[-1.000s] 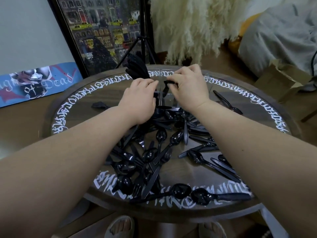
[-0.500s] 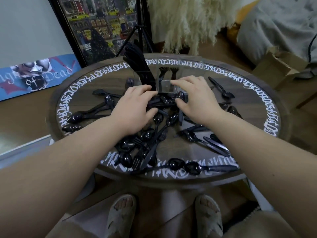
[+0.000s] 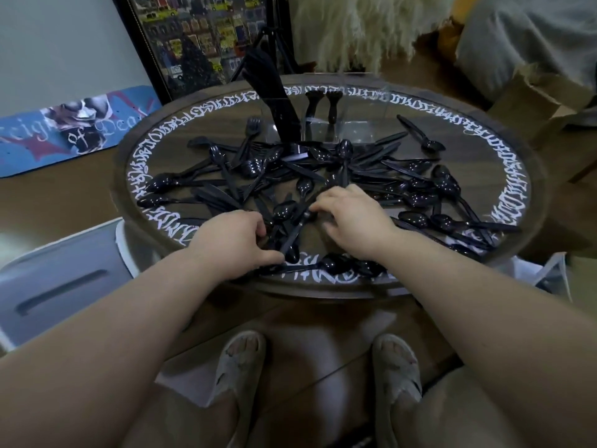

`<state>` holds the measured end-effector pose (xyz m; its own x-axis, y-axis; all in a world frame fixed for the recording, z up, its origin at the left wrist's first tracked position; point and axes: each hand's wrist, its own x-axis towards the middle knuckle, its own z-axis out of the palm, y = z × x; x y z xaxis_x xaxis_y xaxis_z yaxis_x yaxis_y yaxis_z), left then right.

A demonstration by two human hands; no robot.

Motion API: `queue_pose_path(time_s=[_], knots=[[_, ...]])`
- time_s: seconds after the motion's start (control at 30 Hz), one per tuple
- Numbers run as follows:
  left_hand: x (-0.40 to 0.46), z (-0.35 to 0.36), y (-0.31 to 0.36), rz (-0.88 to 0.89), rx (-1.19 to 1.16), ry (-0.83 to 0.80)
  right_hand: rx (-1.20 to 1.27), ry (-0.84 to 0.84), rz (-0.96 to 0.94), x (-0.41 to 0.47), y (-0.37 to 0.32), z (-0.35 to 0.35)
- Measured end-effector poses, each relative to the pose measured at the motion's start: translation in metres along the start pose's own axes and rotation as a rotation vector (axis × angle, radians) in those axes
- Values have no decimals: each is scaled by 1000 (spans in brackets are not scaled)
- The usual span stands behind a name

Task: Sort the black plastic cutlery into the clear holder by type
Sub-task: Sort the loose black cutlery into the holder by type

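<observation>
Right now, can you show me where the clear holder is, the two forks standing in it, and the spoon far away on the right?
clear holder (image 3: 350, 129): head view, front wall.
two forks (image 3: 323, 103): head view, handles.
lone spoon (image 3: 433, 145): head view, bowl.

Loose cutlery (image 3: 323, 182) crowds the table in front of the clear holder (image 3: 323, 124); bare glass (image 3: 452, 124) lies to its right.

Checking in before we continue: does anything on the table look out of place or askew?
The bundle of black plastic knives in the clear acrylic holder leans steeply left, out over its rim. Beside it, two black forks stand upright. Nothing looks spilled or broken.
</observation>
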<state>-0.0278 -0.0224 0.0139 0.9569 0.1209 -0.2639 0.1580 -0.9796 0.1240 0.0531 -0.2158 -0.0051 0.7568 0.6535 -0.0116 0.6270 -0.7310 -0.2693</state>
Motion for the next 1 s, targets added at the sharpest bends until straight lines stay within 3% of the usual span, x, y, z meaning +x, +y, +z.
queue_pose_path(time_s=[0.63,0.83,1.0], knots=[[17,9,-13,115,-133,27,-146,21,-47,19,-11,9],[24,3,-27,71,-126,319,-177,29,16,20,-3,5],[27,11,-31,-1,20,184,-66,59,66,19,-6,4]])
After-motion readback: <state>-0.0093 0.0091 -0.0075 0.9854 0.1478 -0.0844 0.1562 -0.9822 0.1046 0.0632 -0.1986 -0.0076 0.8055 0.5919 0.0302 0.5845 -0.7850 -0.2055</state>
